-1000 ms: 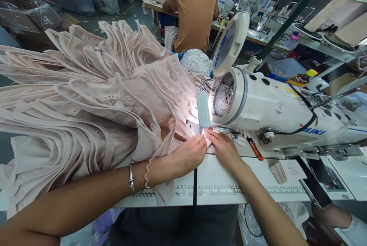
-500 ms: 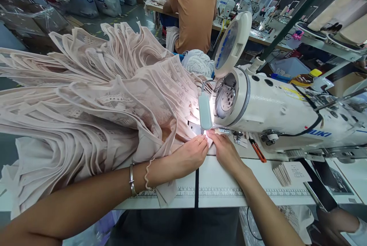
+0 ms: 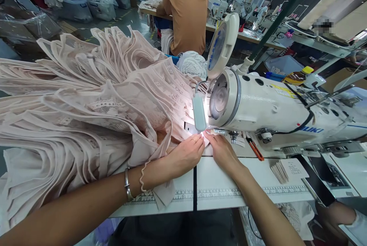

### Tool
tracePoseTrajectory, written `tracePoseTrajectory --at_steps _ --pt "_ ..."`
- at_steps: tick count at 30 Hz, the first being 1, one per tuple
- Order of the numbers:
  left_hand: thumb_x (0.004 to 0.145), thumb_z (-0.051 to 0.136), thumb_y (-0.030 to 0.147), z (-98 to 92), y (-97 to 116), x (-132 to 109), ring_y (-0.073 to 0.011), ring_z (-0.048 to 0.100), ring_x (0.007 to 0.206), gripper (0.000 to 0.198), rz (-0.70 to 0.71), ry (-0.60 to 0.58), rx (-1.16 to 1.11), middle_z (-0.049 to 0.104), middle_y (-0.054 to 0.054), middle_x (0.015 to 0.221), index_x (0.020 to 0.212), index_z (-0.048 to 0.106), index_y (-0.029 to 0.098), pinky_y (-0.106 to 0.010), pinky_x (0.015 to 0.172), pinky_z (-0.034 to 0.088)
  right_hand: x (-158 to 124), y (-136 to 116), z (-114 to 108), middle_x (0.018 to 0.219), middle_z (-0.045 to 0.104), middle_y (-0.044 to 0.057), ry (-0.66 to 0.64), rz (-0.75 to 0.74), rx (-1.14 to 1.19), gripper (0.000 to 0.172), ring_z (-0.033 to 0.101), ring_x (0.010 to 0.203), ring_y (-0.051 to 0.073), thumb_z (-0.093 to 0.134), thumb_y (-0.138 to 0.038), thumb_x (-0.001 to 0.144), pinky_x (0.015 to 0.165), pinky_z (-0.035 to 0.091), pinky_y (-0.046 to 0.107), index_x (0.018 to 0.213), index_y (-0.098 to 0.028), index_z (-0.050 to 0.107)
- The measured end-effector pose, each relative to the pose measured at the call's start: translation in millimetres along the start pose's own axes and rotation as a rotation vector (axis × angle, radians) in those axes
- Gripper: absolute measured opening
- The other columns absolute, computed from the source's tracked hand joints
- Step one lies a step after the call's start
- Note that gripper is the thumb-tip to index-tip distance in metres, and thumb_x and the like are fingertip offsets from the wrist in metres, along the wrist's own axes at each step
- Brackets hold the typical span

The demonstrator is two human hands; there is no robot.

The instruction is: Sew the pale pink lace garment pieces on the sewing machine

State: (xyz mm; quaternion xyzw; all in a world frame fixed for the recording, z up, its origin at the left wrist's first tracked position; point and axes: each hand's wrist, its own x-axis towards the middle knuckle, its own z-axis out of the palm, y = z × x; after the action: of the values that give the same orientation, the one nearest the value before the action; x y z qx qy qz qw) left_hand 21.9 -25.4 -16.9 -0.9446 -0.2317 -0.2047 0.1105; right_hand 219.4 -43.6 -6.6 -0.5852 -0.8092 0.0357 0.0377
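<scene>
At the needle area of the white sewing machine (image 3: pixel 252 104), my left hand (image 3: pixel 190 150) pinches the edge of a pale pink garment piece (image 3: pixel 206 139). My right hand (image 3: pixel 220 146) presses its fingertips on the same piece from the other side, close to the left fingers. A small pale green lamp (image 3: pixel 198 112) hangs just above and lights the spot. The needle and presser foot are mostly hidden behind the lamp and fingers. Left of the machine, a large heap of pale pink lace-trimmed garments (image 3: pixel 137 97) lies over the table, partly behind my left forearm.
Orange thread snips (image 3: pixel 254 148) lie under the machine arm. A stack of labels (image 3: pixel 292 170) and a phone (image 3: pixel 315 185) rest at the right. A printed ruler (image 3: pixel 220 194) runs along the table's front edge. Ahead, a person in a brown shirt (image 3: pixel 186 16) sits at another machine.
The view has shifted slightly, so most things appear a little further left. The perforated disc in the machine head, sharp before, is now blurred. Both hands stay on the fabric.
</scene>
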Motion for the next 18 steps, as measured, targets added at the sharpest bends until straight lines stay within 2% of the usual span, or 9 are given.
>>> tracePoseTrajectory --at_steps 6,11,14,18 --pt "0.095 0.032 -0.001 2.3 -2.4 1.0 -0.0241 0.067 0.109 0.035 0.010 0.039 0.033 0.070 -0.019 0.112 0.119 0.057 -0.001 -0.041 0.107 0.046 1.6 -1.5 0.7 0.119 0.069 0.012 0.008 -0.002 -0.044 0.062 0.063 0.108 0.026 0.035 -0.003 0.089 0.093 0.054 0.041 0.144 -0.026 0.053" --pt "0.096 0.033 0.000 3.5 -3.0 0.6 -0.0227 0.066 0.112 0.035 -0.016 -0.009 0.027 0.070 -0.016 0.116 0.122 0.056 0.004 -0.040 0.107 0.046 4.2 -6.0 -3.2 0.122 0.068 0.013 -0.032 0.029 -0.068 0.062 0.063 0.106 0.027 0.035 -0.003 0.087 0.092 0.053 0.042 0.142 -0.025 0.055" --pt "0.096 0.033 0.000 4.1 -3.2 0.4 -0.0235 0.066 0.110 0.034 -0.030 0.001 0.019 0.070 -0.017 0.113 0.120 0.057 0.003 -0.039 0.103 0.048 4.9 -7.6 -4.3 0.120 0.069 0.013 -0.060 0.048 -0.072 0.058 0.064 0.103 0.027 0.035 -0.004 0.088 0.092 0.052 0.042 0.136 -0.025 0.059" --pt "0.096 0.032 -0.001 5.5 -3.4 0.4 -0.0250 0.066 0.107 0.032 -0.035 0.030 0.009 0.069 -0.019 0.110 0.116 0.057 0.002 -0.039 0.096 0.051 4.6 -7.8 -2.3 0.115 0.070 0.012 -0.026 0.040 -0.073 0.057 0.065 0.099 0.026 0.035 -0.002 0.087 0.090 0.052 0.040 0.133 -0.025 0.061"
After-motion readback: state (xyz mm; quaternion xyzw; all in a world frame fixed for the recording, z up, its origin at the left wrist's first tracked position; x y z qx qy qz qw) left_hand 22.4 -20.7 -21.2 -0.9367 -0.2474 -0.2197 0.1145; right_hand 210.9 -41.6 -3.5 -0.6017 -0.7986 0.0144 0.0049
